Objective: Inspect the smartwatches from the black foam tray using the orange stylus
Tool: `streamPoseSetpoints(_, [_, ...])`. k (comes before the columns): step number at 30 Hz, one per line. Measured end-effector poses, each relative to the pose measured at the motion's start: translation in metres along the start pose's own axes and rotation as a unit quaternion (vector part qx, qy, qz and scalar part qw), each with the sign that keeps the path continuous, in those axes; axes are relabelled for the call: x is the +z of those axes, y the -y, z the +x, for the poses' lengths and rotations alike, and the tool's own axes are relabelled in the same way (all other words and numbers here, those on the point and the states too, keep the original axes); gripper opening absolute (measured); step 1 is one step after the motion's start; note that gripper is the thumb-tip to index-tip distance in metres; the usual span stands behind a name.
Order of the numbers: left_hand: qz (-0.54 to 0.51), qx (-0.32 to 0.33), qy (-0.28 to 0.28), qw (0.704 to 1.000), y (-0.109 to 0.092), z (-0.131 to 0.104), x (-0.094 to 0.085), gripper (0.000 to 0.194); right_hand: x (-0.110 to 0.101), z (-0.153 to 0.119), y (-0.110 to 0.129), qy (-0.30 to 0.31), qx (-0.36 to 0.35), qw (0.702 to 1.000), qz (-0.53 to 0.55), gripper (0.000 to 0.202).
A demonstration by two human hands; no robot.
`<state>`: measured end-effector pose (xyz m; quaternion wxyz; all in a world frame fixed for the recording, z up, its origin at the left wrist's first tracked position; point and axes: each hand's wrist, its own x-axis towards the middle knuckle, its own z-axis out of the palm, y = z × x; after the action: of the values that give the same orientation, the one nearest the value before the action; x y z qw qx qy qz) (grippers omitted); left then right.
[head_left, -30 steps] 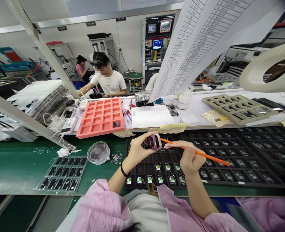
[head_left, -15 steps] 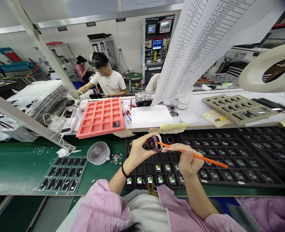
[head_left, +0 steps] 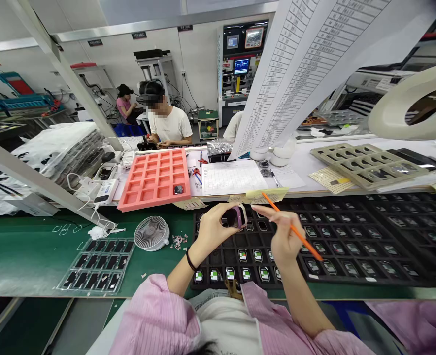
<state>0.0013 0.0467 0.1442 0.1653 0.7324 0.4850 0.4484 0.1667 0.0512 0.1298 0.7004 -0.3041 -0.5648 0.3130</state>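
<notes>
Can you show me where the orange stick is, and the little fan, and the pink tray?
orange stick (head_left: 293, 229), head view, middle of its shaft.
little fan (head_left: 151, 233), head view, centre of its round grille.
pink tray (head_left: 154, 180), head view, ribs near the middle.

You had a pink compartment tray (head_left: 154, 178) and a printed sheet (head_left: 232, 177) on the raised surface (head_left: 314, 165), with a small white fan (head_left: 151, 233) lying below near a clear tray (head_left: 97, 265).

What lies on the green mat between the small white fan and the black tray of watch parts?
In the head view, a small heap of white scraps lies on the green mat between the fan and the black tray.
</notes>
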Motion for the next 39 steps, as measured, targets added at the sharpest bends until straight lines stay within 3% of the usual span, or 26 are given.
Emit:
streamPoseSetpoints(2, [0.020,-0.009,0.005,1.000,0.001,0.000,0.003,0.044,0.006,0.000,-0.007,0.036,0.104,0.994,0.001,0.019])
streamPoseSetpoints(5, [0.025,-0.018,0.019,0.999,0.002,0.000,0.007,0.043,0.011,0.000,-0.015,0.097,0.226,0.968,0.050,0.039])
streamPoseSetpoints(9, [-0.024,-0.045,0.043,0.998,0.002,-0.002,0.007,0.051,0.010,0.002,-0.016,0.110,0.290,0.945,0.102,0.044])
streamPoseSetpoints(12, [-0.077,-0.065,0.058,0.993,0.000,-0.002,0.004,0.057,0.006,0.004,-0.013,0.107,0.300,0.939,0.126,0.042])
streamPoseSetpoints(21, [-0.148,-0.089,0.062,0.983,-0.002,-0.002,0.003,0.050,0.003,0.005,-0.006,0.088,0.304,0.940,0.129,0.040])
streamPoseSetpoints(30, [-0.346,-0.211,0.049,0.913,0.013,0.001,0.006,0.059,0.002,0.008,-0.002,0.074,0.307,0.940,0.129,0.040])
streamPoseSetpoints(39, [-0.371,-0.217,0.011,0.903,0.016,0.002,0.009,0.056,-0.002,0.009,-0.014,0.067,0.292,0.947,0.116,0.046])
